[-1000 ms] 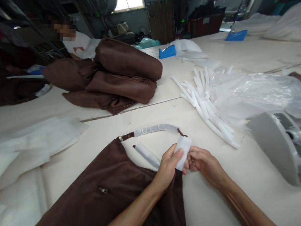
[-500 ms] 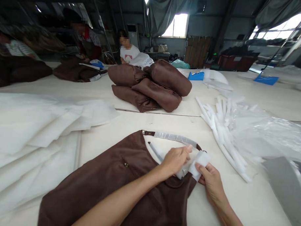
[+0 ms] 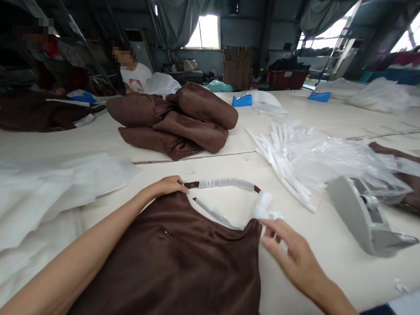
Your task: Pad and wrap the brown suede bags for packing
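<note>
A brown handbag (image 3: 172, 262) lies on the white table in front of me. Its shoulder strap (image 3: 227, 182) arcs above the opening, mostly wrapped in white film. White foam wrap (image 3: 262, 205) covers the strap's right end, by the bag's top right corner. My left hand (image 3: 171, 185) is closed on the bag's top left corner, where the strap joins. Beside the right corner is my right hand (image 3: 291, 250), fingers loosely bent and apart; whether the fingertips touch the bag is unclear. A thin wrapped strip (image 3: 218, 213) lies along the bag's opening.
Several stuffed brown bags (image 3: 197, 120) are piled ahead. White sheets (image 3: 39, 202) cover the left side. White foam sticks (image 3: 282, 164), clear plastic bags (image 3: 337, 157) and a grey tape dispenser (image 3: 359, 213) lie to the right. Co-workers (image 3: 133, 74) are across the table.
My left hand has moved from the strap's right end to the left corner. My right hand has let go of the foam wrap, which now stays around the strap end. The view has turned right.
</note>
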Available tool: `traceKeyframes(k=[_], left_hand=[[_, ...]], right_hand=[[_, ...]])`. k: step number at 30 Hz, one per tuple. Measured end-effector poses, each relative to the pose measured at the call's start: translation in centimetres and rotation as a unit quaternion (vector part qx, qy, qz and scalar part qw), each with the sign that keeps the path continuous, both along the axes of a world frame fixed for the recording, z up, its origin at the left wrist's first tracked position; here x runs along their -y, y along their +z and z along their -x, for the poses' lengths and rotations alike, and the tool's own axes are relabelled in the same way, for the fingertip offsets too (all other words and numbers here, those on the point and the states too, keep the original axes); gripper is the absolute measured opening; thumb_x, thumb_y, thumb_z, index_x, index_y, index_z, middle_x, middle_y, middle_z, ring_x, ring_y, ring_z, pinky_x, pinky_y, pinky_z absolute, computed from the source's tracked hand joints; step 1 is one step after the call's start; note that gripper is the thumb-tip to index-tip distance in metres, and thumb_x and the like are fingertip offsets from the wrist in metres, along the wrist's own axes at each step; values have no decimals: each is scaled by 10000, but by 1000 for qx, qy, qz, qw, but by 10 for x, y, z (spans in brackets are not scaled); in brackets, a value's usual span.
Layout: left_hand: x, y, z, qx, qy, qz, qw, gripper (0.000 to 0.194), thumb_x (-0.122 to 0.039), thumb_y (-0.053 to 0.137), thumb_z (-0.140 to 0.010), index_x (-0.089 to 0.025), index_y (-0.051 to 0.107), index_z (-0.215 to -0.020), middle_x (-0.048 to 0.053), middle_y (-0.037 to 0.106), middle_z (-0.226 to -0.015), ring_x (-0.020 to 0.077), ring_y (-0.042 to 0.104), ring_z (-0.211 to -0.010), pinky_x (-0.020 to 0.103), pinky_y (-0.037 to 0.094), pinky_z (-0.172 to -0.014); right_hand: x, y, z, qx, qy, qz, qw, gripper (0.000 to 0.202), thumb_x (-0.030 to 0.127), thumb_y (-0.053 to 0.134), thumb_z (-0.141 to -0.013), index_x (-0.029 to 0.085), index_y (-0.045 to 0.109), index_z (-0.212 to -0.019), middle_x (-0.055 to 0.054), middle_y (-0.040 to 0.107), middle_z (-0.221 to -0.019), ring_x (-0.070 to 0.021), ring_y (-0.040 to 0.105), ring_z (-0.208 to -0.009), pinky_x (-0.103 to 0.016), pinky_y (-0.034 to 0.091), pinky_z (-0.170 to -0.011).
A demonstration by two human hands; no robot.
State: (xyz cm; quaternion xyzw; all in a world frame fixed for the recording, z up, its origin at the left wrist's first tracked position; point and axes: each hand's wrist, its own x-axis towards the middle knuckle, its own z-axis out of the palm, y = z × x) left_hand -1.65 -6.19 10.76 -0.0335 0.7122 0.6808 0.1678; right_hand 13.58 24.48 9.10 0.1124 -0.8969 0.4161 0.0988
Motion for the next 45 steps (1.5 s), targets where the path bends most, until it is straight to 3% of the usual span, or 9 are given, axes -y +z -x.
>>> traceKeyframes(k=[5, 11, 17, 22, 25, 28, 33, 40, 45], left_hand=[[30, 11, 15, 25, 2, -14, 1000, 337, -413, 632, -914, -140, 637, -1113, 86, 674, -1105, 241, 666, -968, 399, 568, -850], [48, 40, 12, 103, -23, -104, 989, 262, -373, 701, -818, -118, 653, -856, 163, 743, -936, 304, 709, -919, 424, 574, -859], [-3, 69, -10, -101, -122, -74, 985, 252, -317, 742, -802, -181, 539, -863, -14, 635, -724, 157, 660, -695, 253, 530, -704], [-33, 24, -49, -105, -148, -8, 983, 229, -406, 621, -882, -206, 511, -896, -53, 530, -684, 99, 509, -517, 201, 423, -502], [-36, -13, -68, -77, -147, 14, 986, 244, -435, 584, -896, -200, 525, -861, -37, 529, -725, 99, 498, -553, 211, 430, -531], [-36, -27, -75, -50, -150, -13, 987, 231, -417, 615, -873, -198, 542, -875, -6, 589, -810, 120, 544, -656, 230, 467, -614], [-40, -17, -75, 12, -134, -110, 985, 270, -371, 669, -800, -186, 549, -957, 46, 689, -796, 170, 617, -702, 282, 506, -679], [-55, 15, -38, 124, -70, -82, 986, 500, -604, 678, -761, -127, 661, -908, 121, 731, -795, 185, 672, -669, 251, 515, -590], [-73, 24, -29, 88, -88, -34, 992, 367, -421, 828, -622, -138, 599, -668, 37, 668, -593, 77, 500, -431, 171, 314, -413]], right_hand=[[48, -10, -37, -149, 231, -201, 940, 402, 313, 556, -950, 261, 539, -1348, -41, 693, -1247, -240, 616, -1188, -412, 444, -1069], [22, -41, -36, -3, 213, -220, 952, 459, 412, 685, -851, 228, 595, -1262, -114, 598, -1382, -296, 560, -1273, -520, 368, -1121], [17, -45, -1, 65, 136, -211, 966, 188, 124, 477, -902, 219, 633, -946, -61, 698, -1130, -228, 639, -1090, -546, 324, -1105], [6, -27, 28, 42, 70, -172, 982, 192, 158, 486, -903, 207, 614, -768, -28, 687, -814, -199, 647, -806, -356, 491, -777], [2, -13, 51, -89, -22, -122, 988, 215, 236, 478, -942, 211, 648, -1071, -86, 708, -1102, -237, 645, -1030, -399, 481, -894], [13, -6, 89, -171, 13, -157, 973, 518, 179, 539, -873, 179, 483, -1389, -146, 501, -1459, -296, 440, -1355, -504, 369, -1075], [45, -17, 147, -179, 122, -249, 944, 361, 94, 505, -902, 214, 607, -1227, -109, 662, -1209, -277, 538, -1224, -636, 239, -1106], [53, -18, 148, -339, 130, -279, 889, 245, 204, 399, -1008, 206, 640, -1054, -58, 667, -954, -196, 563, -900, -506, 252, -1120], [39, -11, 158, -254, 143, -284, 914, 275, 186, 367, -1001, 197, 623, -1102, -82, 654, -1047, -206, 553, -1009, -445, 247, -1121]])
